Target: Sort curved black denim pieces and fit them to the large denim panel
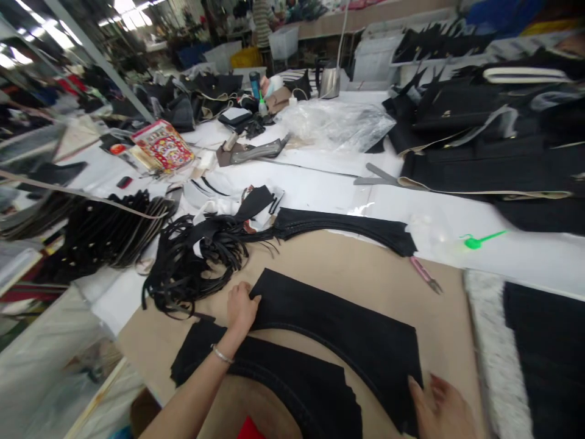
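A curved black panel, looking like leather or fabric, lies across the brown board. My left hand grips its left end, with the thumb on top of the edge. At the panel's lower right end, my right hand has its thumb on the edge; the fingers are slightly blurred and partly below the frame. Nearer to me, under my left forearm, is a stack of similar curved black pieces. Another curved black stack lies along the board's far side.
Black strips heap up at the left of the board. Pink-handled thread snips lie at the far right, near a green bottle-like item. Black pieces rest on a pale speckled slab at right. Clear plastic and a kettle are farther back.
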Demonstrator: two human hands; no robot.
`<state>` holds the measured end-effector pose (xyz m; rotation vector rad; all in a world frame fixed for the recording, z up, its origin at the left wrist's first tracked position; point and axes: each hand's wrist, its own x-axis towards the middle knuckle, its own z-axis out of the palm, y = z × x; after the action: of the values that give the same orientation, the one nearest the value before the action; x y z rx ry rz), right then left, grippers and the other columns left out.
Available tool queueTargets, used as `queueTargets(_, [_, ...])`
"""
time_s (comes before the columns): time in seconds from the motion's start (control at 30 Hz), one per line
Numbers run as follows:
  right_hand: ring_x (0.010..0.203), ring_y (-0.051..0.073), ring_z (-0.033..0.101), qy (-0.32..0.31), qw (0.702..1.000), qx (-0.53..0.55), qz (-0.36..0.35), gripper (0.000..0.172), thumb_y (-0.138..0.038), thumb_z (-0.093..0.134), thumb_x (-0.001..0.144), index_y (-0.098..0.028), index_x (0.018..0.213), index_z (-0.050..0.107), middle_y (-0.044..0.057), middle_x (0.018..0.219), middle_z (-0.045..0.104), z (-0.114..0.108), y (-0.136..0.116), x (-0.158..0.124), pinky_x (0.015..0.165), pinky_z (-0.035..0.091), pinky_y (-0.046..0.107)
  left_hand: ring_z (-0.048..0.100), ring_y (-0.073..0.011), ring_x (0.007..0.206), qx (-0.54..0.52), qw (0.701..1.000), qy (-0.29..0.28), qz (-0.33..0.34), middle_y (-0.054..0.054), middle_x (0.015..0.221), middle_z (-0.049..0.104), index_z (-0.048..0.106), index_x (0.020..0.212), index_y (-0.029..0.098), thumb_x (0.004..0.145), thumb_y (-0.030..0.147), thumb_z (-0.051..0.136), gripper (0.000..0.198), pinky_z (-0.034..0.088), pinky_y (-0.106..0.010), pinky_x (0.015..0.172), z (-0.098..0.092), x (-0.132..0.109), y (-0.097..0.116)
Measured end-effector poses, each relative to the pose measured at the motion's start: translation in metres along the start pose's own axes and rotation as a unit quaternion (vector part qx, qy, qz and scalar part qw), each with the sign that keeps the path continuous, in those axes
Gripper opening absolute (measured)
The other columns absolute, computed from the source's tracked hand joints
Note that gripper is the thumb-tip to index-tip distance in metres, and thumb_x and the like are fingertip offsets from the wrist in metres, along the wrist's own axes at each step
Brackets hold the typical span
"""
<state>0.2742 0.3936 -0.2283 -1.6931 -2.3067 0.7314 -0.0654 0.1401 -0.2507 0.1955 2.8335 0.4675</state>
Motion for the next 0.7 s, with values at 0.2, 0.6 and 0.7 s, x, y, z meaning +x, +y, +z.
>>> queueTargets(0.2, [0.102,0.031,0.055,0.007,0.990,-0.142,0.011,0.045,-0.038,0.038,0.085,-0.008,0.116,0.049,0.018,0.105,0.060,0.001,-0.030,0.007,0.089,0.042,0.040,0.061,-0.0340,0.100,0.027,0.996,-0.077,-0.040,-0.015,0.101,0.069,0.056,0.113,0.016,0.077,0.043,0.059,0.045,0.044,-0.036,0.073,0.008,0.016,-0.004])
queueTargets(0.6, [0.098,0.031,0.059,-0.023,0.982,-0.156,0.103,0.023,-0.031,0.052,0.081,-0.018,0.098,0.058,0.013,0.101,0.063,-0.003,-0.037,0.015,0.080,0.041,0.037,0.064,-0.0310,0.080,0.028,0.993,-0.119,-0.004,-0.009,0.080,0.070,0.065,0.082,0.021,0.073,0.043,0.054,0.026,0.042,-0.033,0.061,0.007,0.021,-0.002])
queueTargets(0.7, [0.103,0.033,0.057,-0.020,0.981,-0.154,0.118,0.022,-0.030,0.052,0.080,-0.019,0.099,0.056,0.014,0.103,0.062,-0.003,-0.041,0.015,0.082,0.041,0.039,0.063,-0.0313,0.080,0.029,0.991,-0.134,-0.008,-0.009,0.080,0.068,0.062,0.081,0.022,0.074,0.045,0.051,0.026,0.041,-0.034,0.061,0.007,0.020,-0.001])
